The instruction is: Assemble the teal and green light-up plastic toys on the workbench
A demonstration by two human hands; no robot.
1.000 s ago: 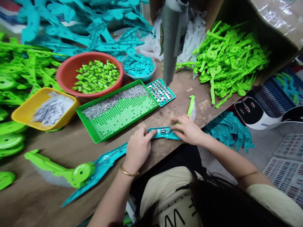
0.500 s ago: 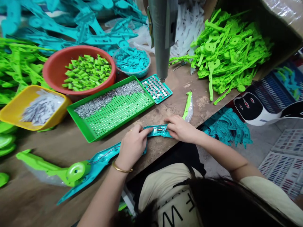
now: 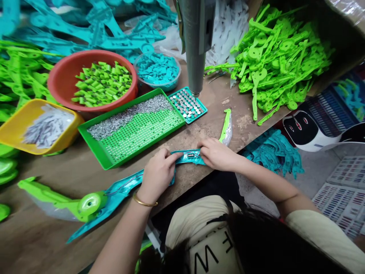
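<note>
A long curved blue plastic shell half [image 3: 121,188] lies on the table near its front edge, with a few small silver cells [image 3: 191,155] in its middle and thin wire along it. My left hand [image 3: 159,171] is closed round the shell left of the cells. Right of them, my right hand [image 3: 213,152] grips the shell with bent fingers. At the shell's left end sits a green arm with a round hub [image 3: 91,205] and a clear blade part. Beyond my right hand, another green and clear piece [image 3: 226,127] touches or nearly touches the shell's end.
A green perforated tray [image 3: 134,140] of screws and a small tray of button cells [image 3: 188,104] lie ahead. Behind stand a red bowl [image 3: 53,82], a clear tub [image 3: 158,68] and a yellow container [image 3: 8,133]. An electric screwdriver [image 3: 196,57] hangs above. Green parts [image 3: 273,64] are heaped at right.
The view has shifted slightly, so most things sit a little higher and further left. Both hands keep nearly the same places on the blue shell.
</note>
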